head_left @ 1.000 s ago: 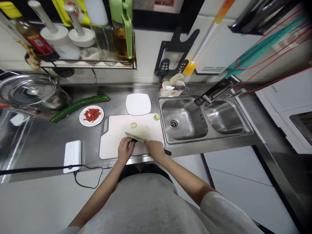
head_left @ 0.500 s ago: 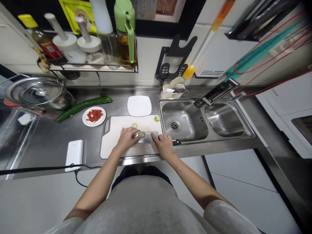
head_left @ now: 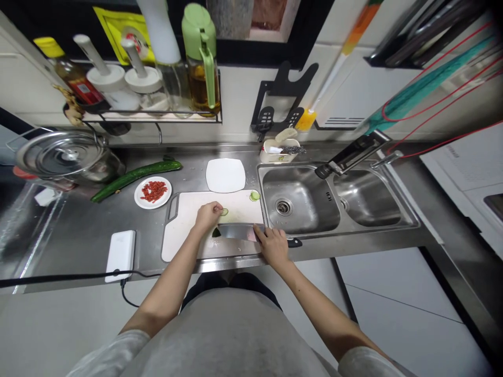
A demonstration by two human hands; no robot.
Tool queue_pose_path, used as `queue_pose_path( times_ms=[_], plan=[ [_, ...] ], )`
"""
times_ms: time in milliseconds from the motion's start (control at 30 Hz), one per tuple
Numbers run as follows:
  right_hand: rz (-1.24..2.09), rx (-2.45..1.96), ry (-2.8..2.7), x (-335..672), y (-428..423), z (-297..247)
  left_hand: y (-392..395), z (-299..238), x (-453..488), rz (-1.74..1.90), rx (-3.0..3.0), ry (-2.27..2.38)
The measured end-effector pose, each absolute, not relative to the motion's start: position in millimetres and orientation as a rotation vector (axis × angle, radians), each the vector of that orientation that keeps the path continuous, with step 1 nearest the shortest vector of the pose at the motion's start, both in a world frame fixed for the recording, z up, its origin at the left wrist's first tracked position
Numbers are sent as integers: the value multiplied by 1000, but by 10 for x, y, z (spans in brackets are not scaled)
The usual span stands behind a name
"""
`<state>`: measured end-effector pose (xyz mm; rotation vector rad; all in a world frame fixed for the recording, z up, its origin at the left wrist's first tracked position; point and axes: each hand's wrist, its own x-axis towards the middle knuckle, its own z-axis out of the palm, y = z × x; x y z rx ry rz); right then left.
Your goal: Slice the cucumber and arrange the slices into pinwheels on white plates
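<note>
A white cutting board (head_left: 184, 230) lies on the steel counter in front of me. My right hand (head_left: 274, 245) grips the handle of a cleaver (head_left: 238, 231), whose broad blade lies flat over the board. My left hand (head_left: 208, 214) is closed in a pinch at a thin cucumber slice (head_left: 224, 212) just beyond the blade. A dark green cucumber piece (head_left: 216, 232) peeks out at the blade's left end. Another cucumber slice (head_left: 255, 196) sits at the board's far right corner.
A whole cucumber (head_left: 135, 175) and a plate of red bits (head_left: 153, 192) lie to the left, a white square plate (head_left: 225, 175) behind the board. A double sink (head_left: 334, 199) is at right, a lidded pot (head_left: 66, 154) far left, a white power bank (head_left: 120, 250) near the counter edge.
The cleaver went from cutting to lying flat on the board, sliding toward me. My left hand left the blade and reached forward to the cucumber slice. The view shifted slightly downward.
</note>
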<state>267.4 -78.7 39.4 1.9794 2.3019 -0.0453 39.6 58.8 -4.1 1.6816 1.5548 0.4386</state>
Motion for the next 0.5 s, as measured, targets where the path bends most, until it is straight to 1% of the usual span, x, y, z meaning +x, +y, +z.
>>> queue_pose_path(
  times_ms=[133, 233, 367, 500],
  plan=[
    [-79, 1996, 2246, 2730, -798, 399, 733, -93, 401, 308, 1813, 1605],
    [-132, 1999, 2222, 2744, -798, 403, 770, -99, 427, 315, 1932, 1671],
    [-233, 2064, 2189, 2743, -785, 386, 758, -95, 420, 532, 1901, 1749],
    [-487, 2200, 2151, 2663, -755, 361, 536, -71, 309, 861, 1697, 1871]
  ],
)
